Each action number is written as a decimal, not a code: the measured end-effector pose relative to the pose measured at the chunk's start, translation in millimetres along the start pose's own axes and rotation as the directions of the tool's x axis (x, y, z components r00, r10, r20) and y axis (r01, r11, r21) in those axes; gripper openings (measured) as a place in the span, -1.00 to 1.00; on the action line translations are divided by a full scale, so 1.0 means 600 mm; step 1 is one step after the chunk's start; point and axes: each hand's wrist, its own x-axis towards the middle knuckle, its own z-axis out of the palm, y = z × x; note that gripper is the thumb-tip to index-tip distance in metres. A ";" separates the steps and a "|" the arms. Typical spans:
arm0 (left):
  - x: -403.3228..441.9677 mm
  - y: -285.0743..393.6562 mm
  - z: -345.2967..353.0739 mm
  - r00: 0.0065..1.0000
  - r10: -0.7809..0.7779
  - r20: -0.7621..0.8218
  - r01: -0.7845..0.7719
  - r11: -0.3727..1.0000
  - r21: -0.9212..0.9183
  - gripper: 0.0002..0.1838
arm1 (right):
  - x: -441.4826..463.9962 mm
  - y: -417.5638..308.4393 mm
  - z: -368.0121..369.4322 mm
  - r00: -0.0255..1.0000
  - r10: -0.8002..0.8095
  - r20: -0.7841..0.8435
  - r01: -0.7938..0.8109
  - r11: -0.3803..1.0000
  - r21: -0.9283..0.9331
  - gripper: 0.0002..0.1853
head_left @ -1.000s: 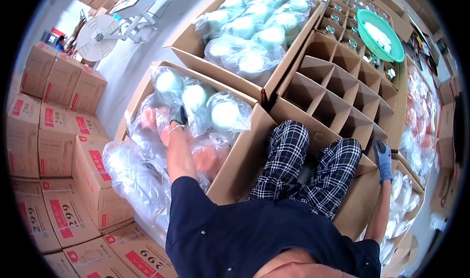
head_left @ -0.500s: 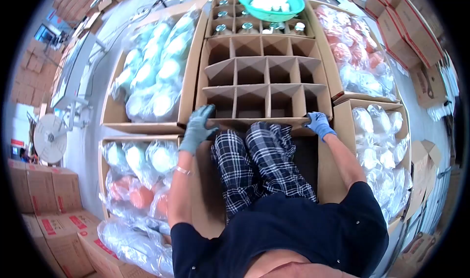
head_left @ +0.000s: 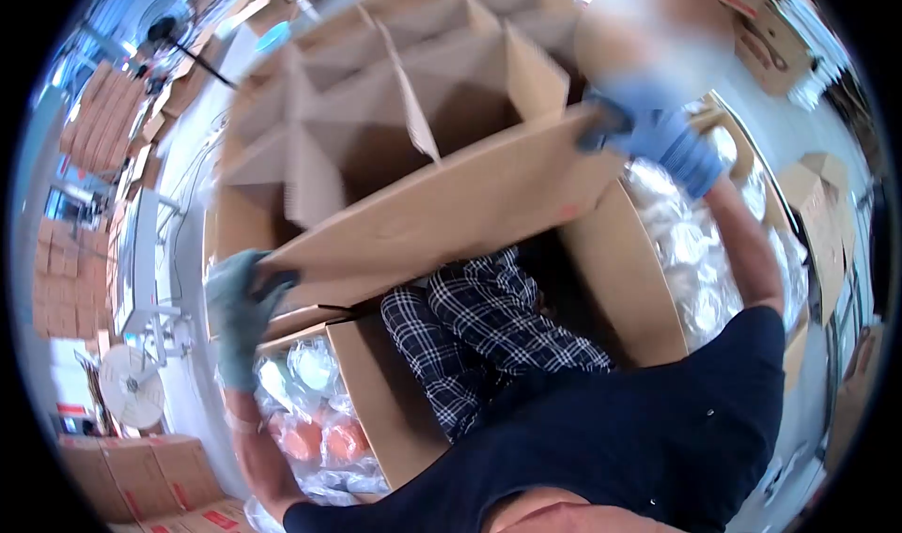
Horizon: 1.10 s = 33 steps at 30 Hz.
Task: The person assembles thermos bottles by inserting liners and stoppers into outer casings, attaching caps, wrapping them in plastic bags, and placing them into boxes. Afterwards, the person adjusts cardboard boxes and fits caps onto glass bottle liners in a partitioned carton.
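Observation:
A cardboard box [head_left: 460, 216] with crossed cardboard dividers [head_left: 406, 92] is raised and tilted in front of me, its right side higher than its left. The compartments that I can see into hold nothing. My left hand [head_left: 242, 312], in a grey-green glove, is closed around the box's near left corner. At the near right corner my right hand [head_left: 658, 143], in a blue glove, grips the box wall. Both hands are somewhat blurred. Below the box my legs in plaid trousers [head_left: 470, 317] stand between open cartons.
At lower left, a carton holds plastic-wrapped orange and pale items [head_left: 305, 439]. Clear-wrapped items [head_left: 681, 242] fill another carton at right. Closed cartons [head_left: 141, 481] are stacked at lower left. A white table [head_left: 136, 261] stands further left. A blurred pale patch [head_left: 653, 40] covers the upper right.
Both hands have raised the divided box toward me and tilted it, right side up. It now hides the cartons behind it. My view has also turned.

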 end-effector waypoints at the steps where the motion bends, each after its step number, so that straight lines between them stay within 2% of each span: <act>1: -0.013 0.009 -0.066 0.990 -0.097 -0.104 0.098 0.995 0.004 -0.52 | 0.006 0.007 -0.054 0.985 -0.061 -0.159 0.053 0.997 -0.051 -0.44; 2: -0.025 -0.010 -0.116 0.947 -0.294 -0.129 0.265 0.942 -0.205 -0.52 | 0.010 0.018 -0.097 0.964 -0.062 -0.259 0.041 0.995 -0.086 -0.44; 3: -0.033 -0.017 -0.181 0.884 -0.458 -0.092 0.365 0.800 -0.477 -0.53 | 0.005 0.029 -0.130 0.939 -0.028 -0.343 -0.005 0.995 -0.096 -0.45; 4: -0.030 0.000 -0.231 0.860 -0.462 -0.217 0.355 0.847 -0.397 -0.54 | -0.005 0.042 -0.152 0.921 0.060 -0.384 -0.086 0.995 -0.050 -0.45; 5: -0.017 0.007 -0.263 0.894 -0.320 -0.313 0.226 0.926 -0.301 -0.53 | -0.021 0.056 -0.157 0.888 0.172 -0.427 -0.168 0.985 0.047 -0.45; 6: -0.005 -0.006 -0.277 0.876 -0.271 -0.399 0.218 0.961 -0.173 -0.54 | -0.039 0.075 -0.153 0.845 0.296 -0.445 -0.243 0.954 0.173 -0.46; 8: 0.041 -0.086 -0.272 0.859 -0.429 -0.279 0.207 0.790 -0.577 -0.57 | -0.070 0.100 -0.120 0.724 0.524 -0.448 -0.308 0.827 0.470 -0.46; 10: 0.104 -0.158 -0.229 0.859 -0.463 -0.219 0.101 0.572 -0.814 -0.59 | -0.093 0.092 -0.079 0.593 0.695 -0.406 -0.254 0.640 0.725 -0.47; 12: 0.164 -0.186 -0.172 0.917 -0.240 -0.317 -0.048 0.724 -0.688 -0.59 | -0.105 0.058 -0.044 0.516 0.812 -0.271 -0.129 0.387 0.913 -0.47; 13: 0.195 -0.187 -0.145 0.923 -0.154 -0.353 -0.108 0.776 -0.622 -0.58 | -0.110 0.033 -0.033 0.526 0.839 -0.142 -0.068 0.208 0.976 -0.47; 14: 0.226 -0.173 -0.121 0.920 -0.110 -0.375 -0.143 0.799 -0.584 -0.58 | -0.115 0.006 -0.027 0.581 0.813 0.042 -0.024 -0.035 0.999 -0.48; 15: 0.252 -0.162 -0.100 0.916 -0.116 -0.384 -0.146 0.794 -0.590 -0.57 | -0.116 -0.016 -0.042 0.700 0.655 0.285 -0.044 -0.359 0.932 -0.45; 16: 0.279 -0.144 -0.084 0.910 -0.182 -0.373 -0.118 0.748 -0.653 -0.57 | -0.117 -0.037 -0.058 0.750 0.433 0.500 -0.149 -0.626 0.766 -0.42; 17: 0.306 -0.121 -0.071 0.899 -0.255 -0.357 -0.095 0.681 -0.726 -0.56 | -0.121 -0.027 -0.049 0.903 0.197 0.382 -0.160 -0.670 0.725 -0.33; 18: 0.331 -0.100 -0.062 0.879 -0.336 -0.338 -0.080 0.594 -0.800 -0.56 | -0.143 -0.024 -0.051 0.871 0.365 0.330 -0.134 -0.468 0.874 -0.33; 19: 0.353 -0.074 -0.059 0.861 -0.387 -0.330 -0.088 0.525 -0.846 -0.55 | -0.147 -0.020 -0.056 0.875 0.453 -0.169 0.013 0.327 0.945 -0.37; 20: 0.367 -0.038 -0.063 0.857 -0.383 -0.345 -0.123 0.497 -0.859 -0.55 | -0.154 -0.025 -0.061 0.846 0.514 -0.138 -0.007 0.270 0.963 -0.40; 21: 0.372 0.008 -0.073 0.864 -0.307 -0.400 -0.205 0.511 -0.835 -0.54 | -0.160 -0.030 -0.065 0.813 0.573 -0.107 -0.019 0.209 0.978 -0.44; 22: 0.364 0.067 -0.085 0.866 -0.153 -0.475 -0.326 0.548 -0.770 -0.54 | -0.167 -0.034 -0.070 0.774 0.628 -0.075 -0.024 0.148 0.989 -0.47; 23: 0.339 0.140 -0.104 0.814 0.125 -0.567 -0.526 0.574 -0.628 -0.40 | -0.162 -0.036 -0.103 0.711 0.690 0.138 -0.139 -0.054 0.989 -0.48; 24: 0.313 0.215 -0.123 0.690 0.392 -0.609 -0.716 0.498 -0.490 -0.23 | -0.155 -0.039 -0.139 0.622 0.700 0.350 -0.232 -0.262 0.937 -0.49; 25: 0.285 0.280 -0.129 0.681 0.557 -0.475 -0.732 0.510 -0.451 -0.09 | -0.155 -0.043 -0.175 0.650 0.705 0.284 -0.311 -0.095 0.946 -0.51; 27: 0.249 0.377 -0.108 0.645 0.733 -0.216 -0.749 0.550 -0.371 0.16 | -0.164 -0.028 -0.231 0.796 0.600 -0.081 -0.141 0.313 0.939 -0.51; 28: 0.244 0.406 -0.093 0.636 0.763 -0.117 -0.751 0.576 -0.322 0.27 | -0.169 -0.021 -0.259 0.820 0.511 -0.258 -0.028 0.486 0.874 -0.51; 29: 0.246 0.413 -0.086 0.641 0.736 -0.217 -0.746 0.531 -0.402 0.25 | -0.164 -0.002 -0.274 0.769 0.513 -0.381 0.041 0.554 0.831 -0.47; 30: 0.252 0.411 -0.086 0.654 0.713 -0.252 -0.717 0.479 -0.506 0.23 | -0.159 0.014 -0.282 0.699 0.508 -0.504 0.106 0.623 0.775 -0.42; 31: 0.258 0.409 -0.087 0.665 0.690 -0.287 -0.686 0.412 -0.600 0.21 | -0.109 0.002 -0.271 0.660 0.231 -0.715 -0.157 0.973 0.169 -0.60; 32: 0.256 0.407 -0.082 0.721 0.635 -0.275 -0.639 0.457 -0.619 0.14 | -0.117 0.017 -0.248 0.714 0.082 -0.696 -0.134 0.991 -0.020 -0.48; 33: 0.251 0.408 -0.075 0.703 0.656 -0.276 -0.697 0.557 -0.451 0.09 | -0.124 0.027 -0.220 0.710 0.153 -0.687 0.011 0.974 0.228 -0.47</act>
